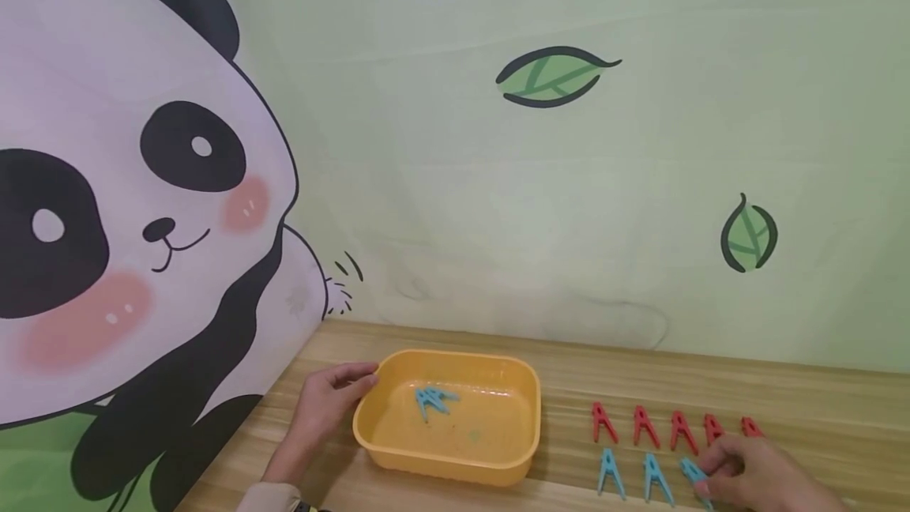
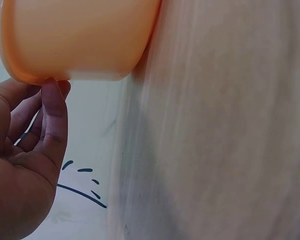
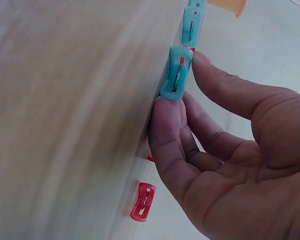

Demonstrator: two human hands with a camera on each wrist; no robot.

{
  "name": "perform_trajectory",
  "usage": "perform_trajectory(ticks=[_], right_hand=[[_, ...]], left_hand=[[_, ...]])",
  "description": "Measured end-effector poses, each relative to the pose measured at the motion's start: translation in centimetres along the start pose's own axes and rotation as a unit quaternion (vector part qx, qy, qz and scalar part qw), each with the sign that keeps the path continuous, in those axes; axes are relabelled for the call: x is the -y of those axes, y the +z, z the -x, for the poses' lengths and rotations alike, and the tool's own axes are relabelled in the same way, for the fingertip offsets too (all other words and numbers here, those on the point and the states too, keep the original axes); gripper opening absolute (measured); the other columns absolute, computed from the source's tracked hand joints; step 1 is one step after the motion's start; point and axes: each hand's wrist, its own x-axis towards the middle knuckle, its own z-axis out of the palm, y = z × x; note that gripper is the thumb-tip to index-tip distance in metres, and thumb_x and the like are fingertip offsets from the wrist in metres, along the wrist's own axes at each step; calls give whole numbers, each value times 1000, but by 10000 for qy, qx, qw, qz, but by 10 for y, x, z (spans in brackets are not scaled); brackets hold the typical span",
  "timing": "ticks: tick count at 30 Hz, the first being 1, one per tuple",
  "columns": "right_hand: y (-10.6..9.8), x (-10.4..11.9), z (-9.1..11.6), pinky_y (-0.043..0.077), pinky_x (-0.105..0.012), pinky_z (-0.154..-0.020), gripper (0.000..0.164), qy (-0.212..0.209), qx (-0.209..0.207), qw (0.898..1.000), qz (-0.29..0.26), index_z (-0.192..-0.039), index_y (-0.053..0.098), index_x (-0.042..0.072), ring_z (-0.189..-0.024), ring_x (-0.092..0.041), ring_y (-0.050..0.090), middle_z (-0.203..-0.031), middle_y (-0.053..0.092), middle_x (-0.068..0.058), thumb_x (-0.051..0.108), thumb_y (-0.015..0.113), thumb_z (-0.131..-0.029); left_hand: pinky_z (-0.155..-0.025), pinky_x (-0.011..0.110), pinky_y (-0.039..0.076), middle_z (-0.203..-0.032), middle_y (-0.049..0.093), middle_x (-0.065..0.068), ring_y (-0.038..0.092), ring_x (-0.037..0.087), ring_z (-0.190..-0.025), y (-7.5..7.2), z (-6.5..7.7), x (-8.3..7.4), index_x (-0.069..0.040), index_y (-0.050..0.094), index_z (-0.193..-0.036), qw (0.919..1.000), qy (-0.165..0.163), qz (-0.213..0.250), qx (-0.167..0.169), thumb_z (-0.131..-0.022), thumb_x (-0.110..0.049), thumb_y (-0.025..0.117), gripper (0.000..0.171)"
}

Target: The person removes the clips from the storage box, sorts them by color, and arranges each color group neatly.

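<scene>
My left hand [image 1: 330, 401] pinches the left rim of a yellow plastic basin [image 1: 455, 464]; in the left wrist view the thumb and fingers [image 2: 54, 107] meet at the basin's edge. Inside the basin lie light-blue clothespins [image 1: 432, 399], overlapping each other. At the lower right my right hand [image 1: 761, 472] holds a blue clothespin [image 3: 177, 72] between thumb and fingers, at the right end of a blue row. Two more blue clothespins [image 1: 610, 472] stand to its left. Behind them runs a row of several red clothespins [image 1: 643, 427], the rightmost partly hidden by the hand.
The wooden table [image 1: 569, 370] meets a pale green wall sheet [image 1: 426, 141] at the back. A large printed panda [image 1: 235, 235] covers the left side, and printed leaves [image 1: 554, 77] show on the wall. Table surface separates the basin from the clothespin rows.
</scene>
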Motion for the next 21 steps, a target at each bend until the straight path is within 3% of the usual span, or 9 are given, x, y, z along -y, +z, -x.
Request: perform_trajectory(ticks=[9,21], right_hand=[[1,6,7,57,-39,-75,11,40,68,9988,-481,-105,68,-3,-83,-24,60,-93,65,-6,3,73,-99],[1,5,5,57,-39,-76,13,193,73,9976,-667,-109,67,-5,-83,-24,61,-94,65,-7,2,72,-99]], left_hand=[[-80,20,58,-116,78,13,72,18,-101,0,0,1,0,79,-118,10000,4,13,7,-97,-11,79,24],[-81,19,57,-118,77,13,71,20,-106,-1,1,0,-1,79,-119,10000,-7,-90,17,-97,-14,79,25]])
